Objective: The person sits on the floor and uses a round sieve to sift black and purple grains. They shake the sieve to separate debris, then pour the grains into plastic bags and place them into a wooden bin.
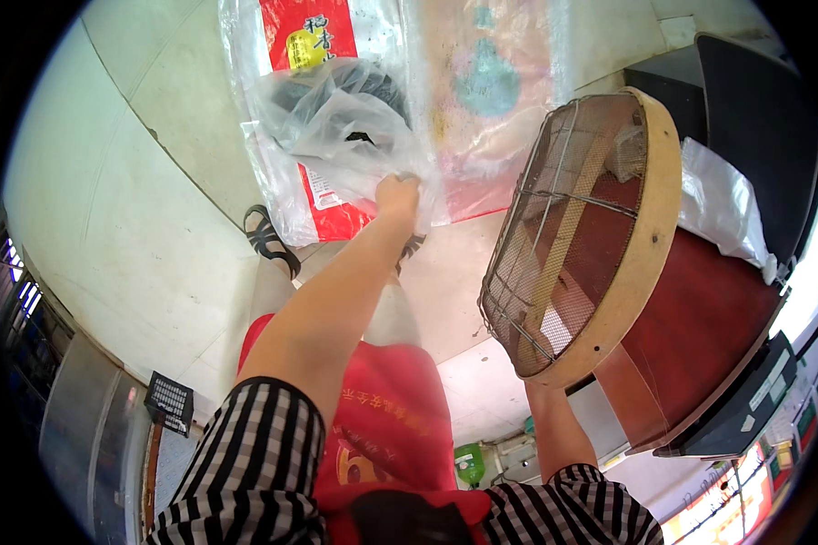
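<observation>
My left hand (397, 197) is closed on the gathered edge of a clear plastic bag (318, 132), low over the floor. Something dark shows through the bag, but I cannot make out what. Under it lies a flattened red and white plastic sack (341, 218). On the right, a round sieve (659, 209) with a wooden rim and wire mesh is tipped up on its side. My right forearm (559, 431) reaches in behind its lower rim. My right hand (554, 313) shows only dimly through the mesh and appears to hold the sieve.
Beside the red sack lies a faded pink sack (491, 118). A dark red table or chair surface (718, 318) stands behind the sieve, with a white plastic bag (723, 200) and a black panel (763, 136) beyond it. A small black crate (169, 402) sits at the lower left.
</observation>
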The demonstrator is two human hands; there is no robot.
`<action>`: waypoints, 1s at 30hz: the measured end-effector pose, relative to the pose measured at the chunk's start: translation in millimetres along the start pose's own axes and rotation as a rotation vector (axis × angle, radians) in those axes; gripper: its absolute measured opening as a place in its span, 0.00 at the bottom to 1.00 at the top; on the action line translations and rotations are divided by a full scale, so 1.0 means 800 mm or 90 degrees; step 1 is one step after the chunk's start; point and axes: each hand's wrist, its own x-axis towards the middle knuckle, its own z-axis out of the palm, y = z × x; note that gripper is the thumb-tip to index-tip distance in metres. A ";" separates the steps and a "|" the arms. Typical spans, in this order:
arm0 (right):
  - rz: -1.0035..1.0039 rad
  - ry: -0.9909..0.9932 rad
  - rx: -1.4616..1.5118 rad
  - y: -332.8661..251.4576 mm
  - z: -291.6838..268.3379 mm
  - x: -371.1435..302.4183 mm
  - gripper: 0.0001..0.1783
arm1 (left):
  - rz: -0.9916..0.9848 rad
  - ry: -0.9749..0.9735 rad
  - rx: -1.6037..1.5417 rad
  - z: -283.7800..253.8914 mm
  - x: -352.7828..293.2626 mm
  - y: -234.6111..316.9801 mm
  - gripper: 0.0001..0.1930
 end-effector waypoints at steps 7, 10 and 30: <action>0.002 0.052 -0.018 0.017 -0.003 -0.023 0.20 | -0.038 -0.092 -0.205 -0.119 -0.061 -0.011 0.12; 0.017 0.116 -0.073 0.024 0.020 -0.042 0.18 | -0.041 -0.087 0.040 -0.172 -0.081 -0.006 0.17; -0.066 0.165 -0.195 0.037 0.180 -0.224 0.18 | 0.293 -0.001 -0.221 -0.410 -0.344 0.208 0.09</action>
